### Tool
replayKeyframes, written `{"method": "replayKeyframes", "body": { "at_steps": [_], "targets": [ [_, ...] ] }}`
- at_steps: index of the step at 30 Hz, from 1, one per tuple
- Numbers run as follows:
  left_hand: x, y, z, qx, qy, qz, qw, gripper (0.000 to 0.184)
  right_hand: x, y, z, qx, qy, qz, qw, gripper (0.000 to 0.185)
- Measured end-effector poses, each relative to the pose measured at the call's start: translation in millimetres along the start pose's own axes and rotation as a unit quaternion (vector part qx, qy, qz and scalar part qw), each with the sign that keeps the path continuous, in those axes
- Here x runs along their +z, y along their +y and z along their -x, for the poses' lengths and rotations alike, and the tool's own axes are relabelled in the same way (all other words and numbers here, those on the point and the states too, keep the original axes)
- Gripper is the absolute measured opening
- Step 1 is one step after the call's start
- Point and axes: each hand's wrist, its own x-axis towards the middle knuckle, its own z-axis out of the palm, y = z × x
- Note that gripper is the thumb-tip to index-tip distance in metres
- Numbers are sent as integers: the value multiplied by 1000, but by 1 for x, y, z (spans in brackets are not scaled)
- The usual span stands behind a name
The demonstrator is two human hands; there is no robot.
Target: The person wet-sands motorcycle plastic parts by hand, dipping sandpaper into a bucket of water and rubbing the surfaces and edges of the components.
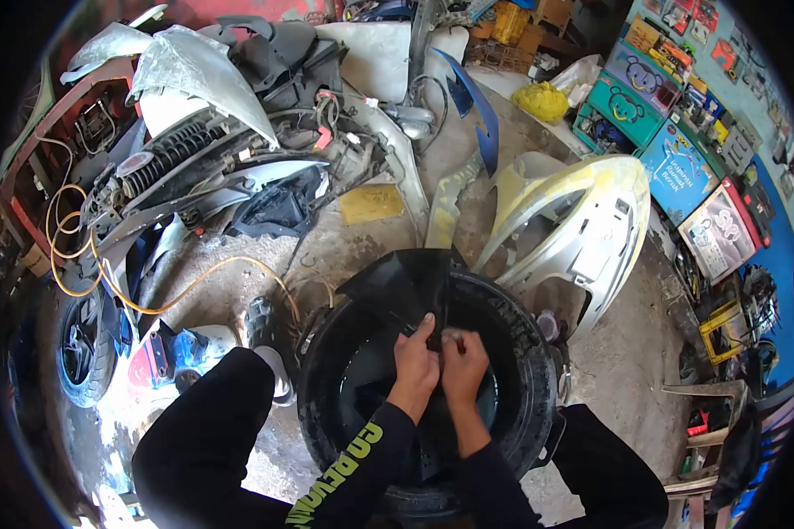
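Between my knees stands a large round black tub (313,401) with water (362,366) showing inside. A dark, glossy black plastic panel (415,273) sits upright over the tub and reaches past its far rim. My left hand (415,366) is closed on the panel's lower part, thumb on top. Right beside it, my right hand (463,366) presses its curled fingers at the panel's right edge. Those fingertips are slightly blurred, and whatever they pinch is hidden. The lower end of the panel disappears behind my hands and sleeves.
Dismantled motorbike parts and a shock absorber (163,159) crowd the left. A sanded white-and-yellow fairing (622,220) lies right of the tub. An orange hose (194,269) runs across the floor at left. Boxes and a blue bin (679,172) line the right wall.
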Motion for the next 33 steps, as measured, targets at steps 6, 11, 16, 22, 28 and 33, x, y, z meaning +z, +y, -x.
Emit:
{"method": "replayKeyframes", "body": {
  "at_steps": [6,11,16,22,28,33],
  "targets": [
    [1,7,-2,-38,-11,1,999,22,3,-1,2,13,5,-16,1000,8],
    [-14,-4,-13,-19,-50,-11,998,22,8,3,-18,31,10,-15,999,7],
    [-7,0,-12,-18,-43,-7,999,22,11,7,-17,-19,12,13,1000,9],
    [6,7,1,-4,-43,-6,999,18,3,-10,-2,-21,14,28,999,8],
    [-3,7,-9,-41,-61,1,997,22,10,-1,-16,-20,27,4,999,7],
    [-6,3,-6,-31,-52,-4,998,27,11,6,-21,-32,20,27,999,8]
  ]
}}
